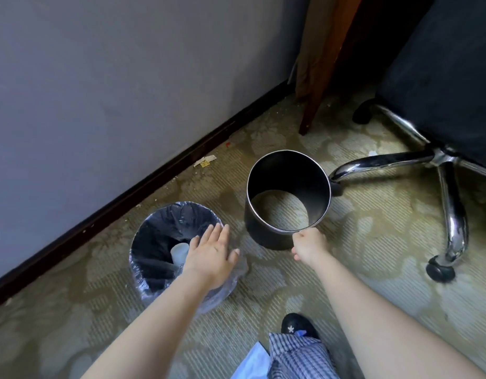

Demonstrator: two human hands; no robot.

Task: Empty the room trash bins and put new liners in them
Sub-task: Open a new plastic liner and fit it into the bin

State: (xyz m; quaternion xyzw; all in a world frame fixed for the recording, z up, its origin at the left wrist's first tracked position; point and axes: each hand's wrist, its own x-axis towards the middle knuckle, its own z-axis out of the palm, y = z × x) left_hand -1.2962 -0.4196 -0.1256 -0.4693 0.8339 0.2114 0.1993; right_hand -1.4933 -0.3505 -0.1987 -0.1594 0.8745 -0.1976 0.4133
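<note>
Black round bin with clear plastic liner [151, 239]: on patterned carpet [351, 258] near the wall; white cup [179, 253] inside.
Left hand [211, 251]: fingers straight, spread above the bin's near rim.
Black bottomless metal cylinder [288, 173]: just right of the bin; right hand [308, 246] grips its near rim.

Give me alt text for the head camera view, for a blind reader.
A person's right hand grips the rim of a dark unlined bin; the left hand is open over a plastic-lined bin holding a white cup, on patterned carpet.

Lined bin [150, 242] beside black outer sleeve [288, 173]
</note>
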